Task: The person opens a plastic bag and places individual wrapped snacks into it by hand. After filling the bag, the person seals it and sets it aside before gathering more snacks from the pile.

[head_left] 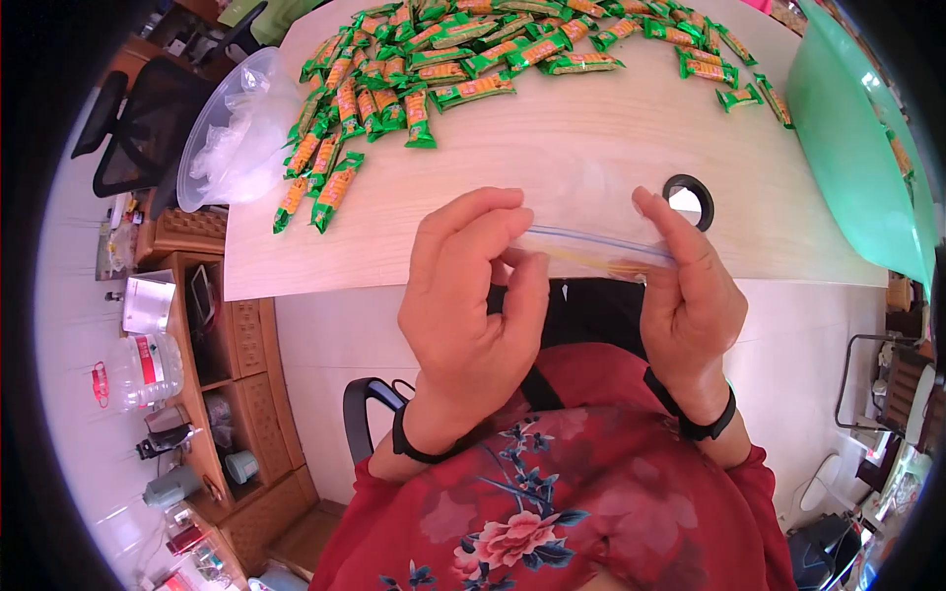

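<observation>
A clear zip-top plastic bag (596, 239) is stretched between my two hands over the table's near edge, its blue and yellowish seal lines running across. My left hand (468, 295) pinches the bag's left end between thumb and curled fingers. At the opposite end, my right hand (690, 291) grips the seal, with its index finger raised along the side. Just beyond the right hand lies a black ring (705, 197) on the tabletop. Many small green and orange snack packets (434, 74) are heaped farther back.
A translucent tub (187, 163) of clear plastic bags (241, 148) sits at the table's left edge. On the right stands a large mint-green basin (838, 148). A black chair (148, 128) and wooden cabinet (261, 364) are left of the pale table (591, 128).
</observation>
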Motion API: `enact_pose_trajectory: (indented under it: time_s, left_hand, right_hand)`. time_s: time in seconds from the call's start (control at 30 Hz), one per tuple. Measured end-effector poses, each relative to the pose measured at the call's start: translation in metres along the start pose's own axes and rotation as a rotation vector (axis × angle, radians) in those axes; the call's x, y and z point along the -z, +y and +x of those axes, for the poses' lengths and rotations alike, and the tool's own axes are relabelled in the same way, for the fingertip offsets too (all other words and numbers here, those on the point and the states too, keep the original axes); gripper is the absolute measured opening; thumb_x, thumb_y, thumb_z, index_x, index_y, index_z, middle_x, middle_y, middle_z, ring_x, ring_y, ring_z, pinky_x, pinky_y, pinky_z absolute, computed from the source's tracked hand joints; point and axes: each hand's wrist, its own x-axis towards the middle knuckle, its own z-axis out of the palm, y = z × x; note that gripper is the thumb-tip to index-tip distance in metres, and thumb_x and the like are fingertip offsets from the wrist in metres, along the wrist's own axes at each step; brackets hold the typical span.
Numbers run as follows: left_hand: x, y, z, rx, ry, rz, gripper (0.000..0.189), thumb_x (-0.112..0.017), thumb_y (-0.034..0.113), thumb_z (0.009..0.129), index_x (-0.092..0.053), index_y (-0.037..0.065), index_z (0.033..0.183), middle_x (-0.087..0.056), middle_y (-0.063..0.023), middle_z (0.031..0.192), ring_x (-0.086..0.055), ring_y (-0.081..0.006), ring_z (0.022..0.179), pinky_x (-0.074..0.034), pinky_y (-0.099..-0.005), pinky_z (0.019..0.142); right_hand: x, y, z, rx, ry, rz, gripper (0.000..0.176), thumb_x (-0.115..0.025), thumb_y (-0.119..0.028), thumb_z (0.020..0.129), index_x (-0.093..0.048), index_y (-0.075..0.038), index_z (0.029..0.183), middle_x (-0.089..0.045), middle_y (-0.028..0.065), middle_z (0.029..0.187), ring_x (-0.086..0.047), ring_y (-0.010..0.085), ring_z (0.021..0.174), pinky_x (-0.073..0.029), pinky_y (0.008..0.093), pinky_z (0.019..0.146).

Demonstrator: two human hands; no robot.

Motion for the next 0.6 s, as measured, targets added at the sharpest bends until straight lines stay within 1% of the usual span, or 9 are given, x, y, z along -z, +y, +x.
enact_pose_trajectory:
  time_s: [0.03, 0.07, 0.1, 0.17, 0.33, 0.4, 0.47, 0.53, 0.6]
  left_hand:
    - [-0.003, -0.001, 0.000, -0.003, -0.008, 0.001, 0.036, -0.066, -0.014, 0.072, -0.061, -0.003, 0.106, -0.062, -0.0182, 0.110, -0.065, -0.0186, 0.080, -0.052, -0.0253, 0.059]
    - [-0.006, -0.002, 0.000, -0.035, 0.001, 0.101, 0.036, -0.066, -0.014, 0.071, -0.061, -0.003, 0.105, -0.062, -0.0177, 0.107, -0.065, -0.0207, 0.079, -0.052, -0.0262, 0.058]
    - [-0.008, -0.003, 0.001, -0.068, 0.010, 0.201, 0.035, -0.067, -0.014, 0.070, -0.061, -0.002, 0.103, -0.063, -0.0172, 0.105, -0.065, -0.0228, 0.079, -0.052, -0.0271, 0.057]
    - [-0.011, -0.005, 0.002, -0.073, -0.023, 0.244, 0.035, -0.068, -0.013, 0.070, -0.061, -0.002, 0.103, -0.063, -0.0171, 0.103, -0.064, -0.0249, 0.078, -0.052, -0.0285, 0.057]
    - [-0.017, -0.005, -0.001, -0.128, -0.090, 0.390, 0.032, -0.072, -0.009, 0.070, -0.064, 0.000, 0.100, -0.064, -0.0163, 0.095, -0.064, -0.0296, 0.077, -0.052, -0.0325, 0.060]
    - [-0.017, -0.008, 0.000, -0.238, -0.071, 0.426, 0.023, -0.072, -0.007, 0.076, -0.067, 0.002, 0.096, -0.066, -0.0102, 0.092, -0.061, -0.0157, 0.070, -0.048, -0.0257, 0.057]
    - [-0.016, -0.008, 0.002, -0.211, -0.068, 0.444, 0.021, -0.070, -0.009, 0.077, -0.068, 0.002, 0.094, -0.067, -0.0107, 0.092, -0.062, -0.0158, 0.070, -0.048, -0.0256, 0.057]
    - [-0.014, -0.009, 0.004, -0.183, -0.062, 0.463, 0.020, -0.068, -0.011, 0.078, -0.069, 0.002, 0.092, -0.067, -0.0113, 0.091, -0.062, -0.0159, 0.070, -0.049, -0.0254, 0.057]
    - [-0.012, -0.010, 0.005, -0.153, -0.119, 0.452, 0.021, -0.067, -0.012, 0.078, -0.068, 0.001, 0.095, -0.067, -0.0106, 0.091, -0.061, -0.0142, 0.068, -0.048, -0.0238, 0.056]
  right_hand:
    - [0.001, 0.000, -0.001, 0.030, -0.002, -0.013, 0.032, -0.051, 0.005, 0.092, -0.061, 0.001, 0.123, -0.071, 0.0140, 0.107, -0.070, 0.0144, 0.071, -0.051, 0.0225, 0.060]
    - [0.002, 0.001, -0.002, 0.023, 0.004, -0.013, 0.032, -0.051, 0.005, 0.092, -0.061, 0.001, 0.123, -0.071, 0.0140, 0.107, -0.070, 0.0144, 0.071, -0.051, 0.0225, 0.060]
    - [0.003, 0.001, -0.004, 0.001, 0.008, 0.053, 0.034, -0.051, 0.007, 0.091, -0.061, 0.001, 0.123, -0.071, 0.0140, 0.106, -0.070, 0.0148, 0.070, -0.052, 0.0226, 0.061]
    - [0.004, 0.001, -0.006, -0.029, 0.017, 0.119, 0.037, -0.050, 0.008, 0.089, -0.062, 0.000, 0.123, -0.070, 0.0140, 0.105, -0.070, 0.0153, 0.069, -0.052, 0.0228, 0.061]
    - [0.015, 0.002, -0.007, -0.172, -0.041, 0.178, 0.043, -0.050, 0.013, 0.084, -0.062, -0.001, 0.124, -0.069, 0.0139, 0.105, -0.068, 0.0130, 0.063, -0.052, 0.0241, 0.058]
    - [0.016, 0.007, -0.008, -0.205, -0.022, 0.197, 0.044, -0.052, 0.014, 0.082, -0.063, -0.001, 0.122, -0.069, 0.0140, 0.105, -0.068, 0.0128, 0.063, -0.052, 0.0239, 0.057]
    - [0.017, 0.013, -0.010, -0.237, -0.006, 0.218, 0.044, -0.054, 0.015, 0.080, -0.064, -0.001, 0.120, -0.069, 0.0141, 0.106, -0.067, 0.0126, 0.062, -0.052, 0.0238, 0.056]
    - [0.018, 0.022, -0.012, -0.222, 0.016, 0.201, 0.037, -0.065, 0.012, 0.075, -0.067, -0.003, 0.108, -0.066, 0.0152, 0.108, -0.065, 0.0179, 0.068, -0.053, 0.0286, 0.058]
    - [0.019, 0.025, -0.012, -0.211, 0.039, 0.199, 0.033, -0.068, 0.011, 0.073, -0.067, -0.004, 0.103, -0.064, 0.0133, 0.104, -0.063, 0.0168, 0.068, -0.052, 0.0279, 0.058]
